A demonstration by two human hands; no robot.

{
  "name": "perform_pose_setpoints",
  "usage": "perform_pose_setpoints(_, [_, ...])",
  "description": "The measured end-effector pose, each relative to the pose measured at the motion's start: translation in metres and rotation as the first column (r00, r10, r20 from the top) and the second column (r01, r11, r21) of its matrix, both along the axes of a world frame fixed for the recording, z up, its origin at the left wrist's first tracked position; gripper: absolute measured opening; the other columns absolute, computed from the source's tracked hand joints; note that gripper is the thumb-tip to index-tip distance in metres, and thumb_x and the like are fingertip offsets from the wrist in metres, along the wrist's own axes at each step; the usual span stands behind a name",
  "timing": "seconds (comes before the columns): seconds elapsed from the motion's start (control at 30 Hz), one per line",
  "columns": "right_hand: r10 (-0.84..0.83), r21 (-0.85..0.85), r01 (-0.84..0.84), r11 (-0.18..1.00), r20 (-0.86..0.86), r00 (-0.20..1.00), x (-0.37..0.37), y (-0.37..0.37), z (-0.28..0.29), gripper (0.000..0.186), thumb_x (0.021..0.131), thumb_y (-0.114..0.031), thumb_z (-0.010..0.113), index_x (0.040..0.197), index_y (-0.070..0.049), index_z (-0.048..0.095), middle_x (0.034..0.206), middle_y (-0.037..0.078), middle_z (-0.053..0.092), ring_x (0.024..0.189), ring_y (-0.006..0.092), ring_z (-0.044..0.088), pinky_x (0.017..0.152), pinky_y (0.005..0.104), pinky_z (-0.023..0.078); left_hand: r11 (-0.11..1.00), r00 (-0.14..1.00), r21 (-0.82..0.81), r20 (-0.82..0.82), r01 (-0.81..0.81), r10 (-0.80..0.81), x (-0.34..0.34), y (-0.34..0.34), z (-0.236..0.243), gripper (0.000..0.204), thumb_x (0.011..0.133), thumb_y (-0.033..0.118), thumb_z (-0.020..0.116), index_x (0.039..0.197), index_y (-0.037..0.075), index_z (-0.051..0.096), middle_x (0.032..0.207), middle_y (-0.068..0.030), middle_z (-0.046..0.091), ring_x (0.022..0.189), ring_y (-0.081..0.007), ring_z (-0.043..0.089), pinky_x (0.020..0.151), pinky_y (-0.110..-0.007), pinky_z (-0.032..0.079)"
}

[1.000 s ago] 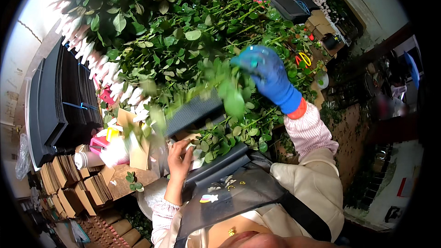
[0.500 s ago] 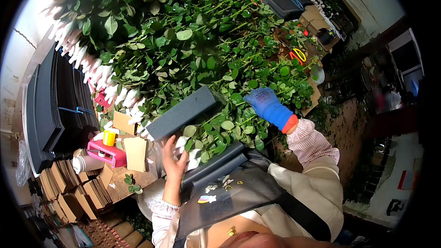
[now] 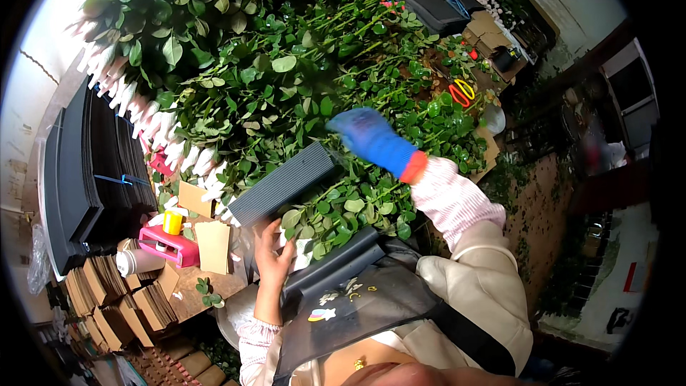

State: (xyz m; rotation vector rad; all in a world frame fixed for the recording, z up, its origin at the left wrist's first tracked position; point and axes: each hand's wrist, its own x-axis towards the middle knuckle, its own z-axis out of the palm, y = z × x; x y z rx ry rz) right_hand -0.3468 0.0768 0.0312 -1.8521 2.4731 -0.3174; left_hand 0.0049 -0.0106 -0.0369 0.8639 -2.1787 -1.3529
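Observation:
My left hand [image 3: 273, 254], bare, is at the lower end of a dark grey corrugated board wrap [image 3: 282, 184] that lies slanted on the bench. Its thumb stands apart from the fingers, which are close to or touching the wrap's near edge. My right hand [image 3: 371, 141], in a blue knit glove with an orange cuff, hovers over the leafy stems just beyond the wrap's upper right end. Its fingertips are blurred and partly hidden, so their grip does not show. Cut green leafy stems [image 3: 368, 204] lie right of the wrap, close to my apron.
A big heap of leafy stems [image 3: 243, 71] with white-netted heads fills the far side. Red-and-yellow scissors [image 3: 461, 93] lie at right. Leftward are stacked dark boards [image 3: 107, 179], a pink holder [image 3: 170, 244], a white cup [image 3: 138, 262] and cardboard pieces [image 3: 212, 246].
My gloved right hand has moved left and slightly farther away, from the stems toward the wrap's upper end. My left hand stays almost in place by the wrap.

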Motion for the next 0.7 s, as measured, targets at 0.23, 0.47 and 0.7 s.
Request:
perform_pose_setpoints(0.23, [-0.006,0.464,0.056,0.884,-0.109,0.994,0.006,-0.058,-0.006,0.025,0.087,-0.019,0.069,0.11,-0.011,0.068,0.115,0.01,0.065,0.115,0.0296,0.062,0.102,0.0428,0.048,0.998,1.0,0.062,0.009,-0.018,0.017,0.006,-0.003,-0.013,0.051,0.083,0.003,0.074,0.132,0.003,0.06,0.118,-0.0126,0.064,0.103,-0.0224,0.068,0.09,-0.033,0.056])
perform_pose_setpoints(0.47, [0.077,0.275,-0.055,0.96,-0.072,0.994,-0.026,-0.007,-0.001,0.023,0.084,-0.021,0.069,0.103,-0.008,0.068,0.098,0.014,0.068,0.098,0.034,0.067,0.097,0.0454,0.051,0.997,1.0,0.075,0.009,0.009,-0.01,-0.001,0.001,0.0,0.055,0.082,0.003,0.074,0.134,0.004,0.057,0.116,-0.013,0.064,0.103,-0.023,0.067,0.091,-0.034,0.055])
perform_pose_setpoints(0.7, [-0.029,-0.11,0.027,0.994,-0.02,0.999,-0.042,-0.056,0.006,0.024,0.094,-0.025,0.057,0.108,-0.014,0.072,0.107,0.01,0.069,0.107,0.0307,0.065,0.094,0.0457,0.048,0.995,0.999,0.1,0.026,-0.021,0.019,0.0,0.001,-0.002,0.049,0.084,0.002,0.074,0.131,0.002,0.059,0.113,-0.0114,0.063,0.099,-0.0195,0.066,0.089,-0.032,0.055])
